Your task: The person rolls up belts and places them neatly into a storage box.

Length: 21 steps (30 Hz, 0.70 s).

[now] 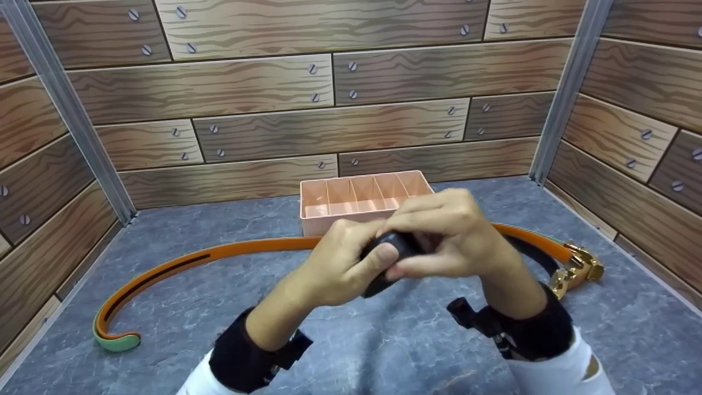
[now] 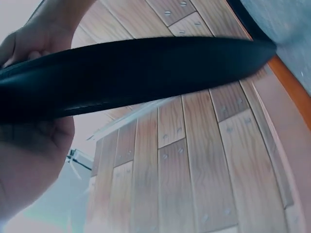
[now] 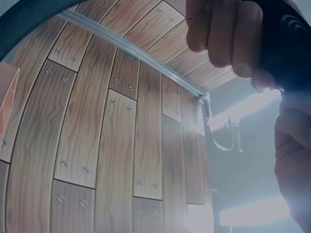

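Observation:
Both hands are raised over the tabletop, close together at a black belt (image 1: 396,241), a strap partly bunched between them. My left hand (image 1: 345,263) grips it from the left, thumb laid across its near side. From the right, my right hand (image 1: 449,236) grips the same bunch with curled fingers and thumb. A broad length of the black strap (image 2: 146,73) crosses the left wrist view. Layered dark edges (image 3: 294,29) show beside my right fingers (image 3: 221,39). The fingers hide much of the bunch.
Behind the hands stands a pink divided box (image 1: 315,224). An orange belt with a green face (image 1: 219,251) curves across the grey tabletop (image 1: 219,307). Gold buckles (image 1: 584,266) lie at right, by a black strap (image 1: 529,249). Wood-patterned walls (image 1: 263,82) enclose the back and sides.

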### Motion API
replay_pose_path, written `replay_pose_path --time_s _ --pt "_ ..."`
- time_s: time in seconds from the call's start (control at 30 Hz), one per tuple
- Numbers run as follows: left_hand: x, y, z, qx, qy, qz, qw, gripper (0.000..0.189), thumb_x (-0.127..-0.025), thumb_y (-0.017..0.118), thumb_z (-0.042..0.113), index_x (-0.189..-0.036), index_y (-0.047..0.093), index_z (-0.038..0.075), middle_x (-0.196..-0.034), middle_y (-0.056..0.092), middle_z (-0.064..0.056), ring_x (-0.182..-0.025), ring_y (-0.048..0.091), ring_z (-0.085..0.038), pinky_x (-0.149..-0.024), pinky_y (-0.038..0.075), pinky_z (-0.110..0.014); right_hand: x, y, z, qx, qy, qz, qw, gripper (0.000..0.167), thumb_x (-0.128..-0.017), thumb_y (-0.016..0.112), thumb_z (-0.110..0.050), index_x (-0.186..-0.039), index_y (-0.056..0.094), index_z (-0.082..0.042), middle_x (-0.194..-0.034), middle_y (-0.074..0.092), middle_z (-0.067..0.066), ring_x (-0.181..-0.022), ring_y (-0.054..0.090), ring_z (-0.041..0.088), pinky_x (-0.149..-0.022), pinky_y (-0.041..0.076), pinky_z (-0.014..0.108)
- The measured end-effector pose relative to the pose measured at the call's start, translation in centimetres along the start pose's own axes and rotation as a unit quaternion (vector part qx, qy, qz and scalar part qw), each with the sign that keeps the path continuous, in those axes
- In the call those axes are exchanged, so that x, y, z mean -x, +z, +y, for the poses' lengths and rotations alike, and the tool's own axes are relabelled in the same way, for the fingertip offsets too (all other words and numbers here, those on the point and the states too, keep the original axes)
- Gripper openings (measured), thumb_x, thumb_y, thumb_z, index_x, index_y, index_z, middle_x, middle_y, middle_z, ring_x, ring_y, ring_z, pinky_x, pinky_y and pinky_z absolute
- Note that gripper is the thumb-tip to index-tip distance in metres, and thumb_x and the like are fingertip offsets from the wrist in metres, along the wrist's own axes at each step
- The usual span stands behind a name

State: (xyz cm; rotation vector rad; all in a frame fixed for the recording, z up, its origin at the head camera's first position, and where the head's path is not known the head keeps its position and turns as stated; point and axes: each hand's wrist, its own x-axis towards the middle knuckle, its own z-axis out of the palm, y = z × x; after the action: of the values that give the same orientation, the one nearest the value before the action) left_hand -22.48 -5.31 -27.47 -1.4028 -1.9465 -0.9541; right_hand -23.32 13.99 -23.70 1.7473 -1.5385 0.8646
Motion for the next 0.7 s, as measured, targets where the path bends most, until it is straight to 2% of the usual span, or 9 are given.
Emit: replay_pose_path --time_s 0.07,0.17,0.23,0.3,0.37,0.43,0.5,0.63,0.7 --pt "0.1 0.2 -0.1 -0.091 0.028 0.034 0.9948 0.078 -0.102 0.013 0.061 -0.108 0.063 0.002 -0.085 0.07 -0.005 -0.069 0.064 -0.013 -0.058 0.051 -0.025 0.2 -0.2 0.4 -0.019 0.019 0.035 0.999 0.035 -0.082 0.084 -0.028 -0.093 0.075 0.004 -0.079 0.072 0.016 -0.057 0.061 0.014 -0.05 0.048 0.018" --pt "0.3 0.5 -0.5 -0.229 0.053 0.086 0.9681 0.074 -0.103 0.015 0.06 -0.115 0.057 0.0 -0.09 0.069 -0.007 -0.072 0.066 -0.017 -0.059 0.053 -0.031 0.5 -0.2 1.0 -0.028 0.054 0.084 0.9946 0.038 -0.081 0.084 -0.031 -0.09 0.075 0.004 -0.077 0.072 0.016 -0.053 0.055 0.011 -0.046 0.041 0.018" --pt "0.4 0.8 -0.8 -0.272 0.052 0.103 0.9555 0.07 -0.103 0.022 0.06 -0.112 0.056 0.001 -0.087 0.067 -0.007 -0.071 0.065 -0.018 -0.059 0.054 -0.032 0.6 -0.1 1.2 -0.027 0.075 0.11 0.9908 0.04 -0.081 0.083 -0.034 -0.089 0.076 0.005 -0.075 0.072 0.015 -0.05 0.049 0.009 -0.043 0.037 0.018" --pt "0.4 1.0 -1.0 -0.276 0.047 0.114 0.9532 0.063 -0.102 0.032 0.06 -0.106 0.054 0.002 -0.081 0.064 -0.006 -0.066 0.062 -0.018 -0.056 0.052 -0.032 0.6 0.2 1.4 -0.03 0.088 0.127 0.9875 0.042 -0.082 0.083 -0.036 -0.088 0.075 0.005 -0.071 0.07 0.013 -0.049 0.047 0.008 -0.042 0.036 0.018" --pt "0.4 1.1 -1.0 -0.258 0.043 0.128 0.9567 0.06 -0.102 0.037 0.059 -0.103 0.053 0.001 -0.078 0.062 -0.006 -0.062 0.061 -0.018 -0.052 0.051 -0.031 0.5 0.6 1.4 -0.047 0.096 0.137 0.9848 0.043 -0.083 0.082 -0.035 -0.09 0.075 0.007 -0.069 0.068 0.013 -0.046 0.043 0.007 -0.039 0.034 0.016" --pt "0.4 1.0 -1.1 -0.242 0.048 0.144 0.9585 0.058 -0.102 0.039 0.057 -0.098 0.052 0.0 -0.075 0.059 -0.007 -0.057 0.058 -0.017 -0.049 0.05 -0.029 0.4 0.9 1.2 -0.071 0.107 0.143 0.9813 0.043 -0.084 0.081 -0.034 -0.092 0.074 0.008 -0.072 0.068 0.014 -0.043 0.044 0.006 -0.036 0.034 0.015" --pt "0.4 0.8 -1.0 -0.239 0.058 0.157 0.9566 0.057 -0.103 0.038 0.054 -0.095 0.051 0.0 -0.072 0.057 -0.007 -0.053 0.057 -0.017 -0.047 0.049 -0.029 0.4 1.2 1.0 -0.108 0.125 0.141 0.9761 0.042 -0.085 0.08 -0.031 -0.094 0.074 0.009 -0.079 0.068 0.014 -0.041 0.046 0.006 -0.033 0.036 0.016" --pt "0.3 0.1 -1.0 -0.255 0.074 0.151 0.9523 0.054 -0.105 0.035 0.05 -0.091 0.05 0.0 -0.067 0.056 -0.005 -0.052 0.055 -0.017 -0.046 0.047 -0.029 0.5 1.0 0.6 -0.182 0.167 0.098 0.9639 0.041 -0.087 0.077 -0.027 -0.104 0.071 0.011 -0.096 0.064 0.015 -0.047 0.054 0.009 -0.032 0.042 0.022" --pt "0.3 -0.3 -1.0 -0.263 0.073 0.135 0.9526 0.053 -0.105 0.034 0.049 -0.091 0.05 0.0 -0.066 0.056 -0.004 -0.051 0.054 -0.017 -0.046 0.047 -0.03 0.5 0.6 0.6 -0.179 0.186 0.06 0.9642 0.044 -0.087 0.076 -0.03 -0.11 0.07 0.008 -0.101 0.064 0.014 -0.058 0.06 0.011 -0.038 0.048 0.024"
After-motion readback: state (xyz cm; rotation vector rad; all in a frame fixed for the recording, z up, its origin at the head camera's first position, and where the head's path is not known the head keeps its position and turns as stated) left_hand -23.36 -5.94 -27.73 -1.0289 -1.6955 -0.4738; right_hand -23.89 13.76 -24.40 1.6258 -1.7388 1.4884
